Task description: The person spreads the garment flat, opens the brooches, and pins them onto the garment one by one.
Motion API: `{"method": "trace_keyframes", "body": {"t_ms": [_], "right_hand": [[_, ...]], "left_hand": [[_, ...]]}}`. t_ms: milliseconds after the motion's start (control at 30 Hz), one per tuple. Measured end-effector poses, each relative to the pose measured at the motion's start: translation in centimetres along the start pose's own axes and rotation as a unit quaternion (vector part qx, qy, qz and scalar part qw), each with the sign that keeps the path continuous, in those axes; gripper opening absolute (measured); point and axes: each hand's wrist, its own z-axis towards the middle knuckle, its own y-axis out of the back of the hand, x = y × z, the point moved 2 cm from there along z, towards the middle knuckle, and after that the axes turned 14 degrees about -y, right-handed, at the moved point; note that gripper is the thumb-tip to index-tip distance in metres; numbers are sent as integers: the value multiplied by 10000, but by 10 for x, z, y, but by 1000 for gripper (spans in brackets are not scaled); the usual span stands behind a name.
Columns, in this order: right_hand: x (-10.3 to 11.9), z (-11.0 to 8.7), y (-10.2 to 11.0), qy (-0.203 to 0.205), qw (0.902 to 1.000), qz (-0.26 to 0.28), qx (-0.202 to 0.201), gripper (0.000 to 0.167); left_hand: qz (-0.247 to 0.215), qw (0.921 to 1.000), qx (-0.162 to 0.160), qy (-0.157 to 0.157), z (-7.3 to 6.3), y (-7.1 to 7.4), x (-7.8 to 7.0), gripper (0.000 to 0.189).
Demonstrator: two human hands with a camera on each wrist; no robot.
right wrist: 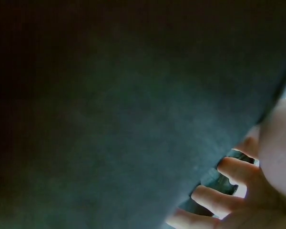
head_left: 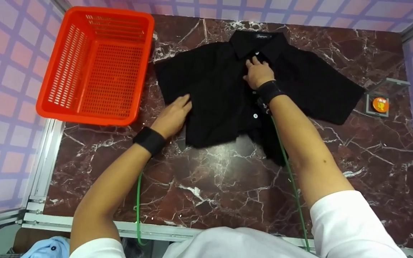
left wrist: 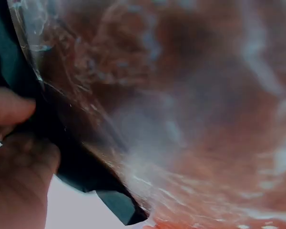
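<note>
A black short-sleeved shirt with a collar and white buttons lies spread on the table, collar toward the far edge. My left hand rests at the shirt's left side, below the sleeve, its fingertips on the cloth. In the left wrist view, the left thumb and fingers lie against the dark fabric's edge. Over the button front, just below the collar, my right hand touches the shirt with fingers spread. Dark cloth fills most of the right wrist view, with the right fingers apart at its lower right.
On the left stands a red plastic basket with slotted walls. A small case with a raised clear lid, holding a round orange item, lies beside the right sleeve. Patterned panels edge the marbled table. Green cables run from both wristbands.
</note>
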Motion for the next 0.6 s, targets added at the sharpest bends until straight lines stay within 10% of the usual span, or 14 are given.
{"method": "trace_keyframes", "body": {"t_ms": [200,600], "right_hand": [[0,0,-2,67,10000,-62,12,66],[2,-2,4,222,9995,-171,153,62]], "left_hand": [[396,9991,107,90,18,-7,8,28],[462,9964,-712,92,26,-3,5,17]]}}
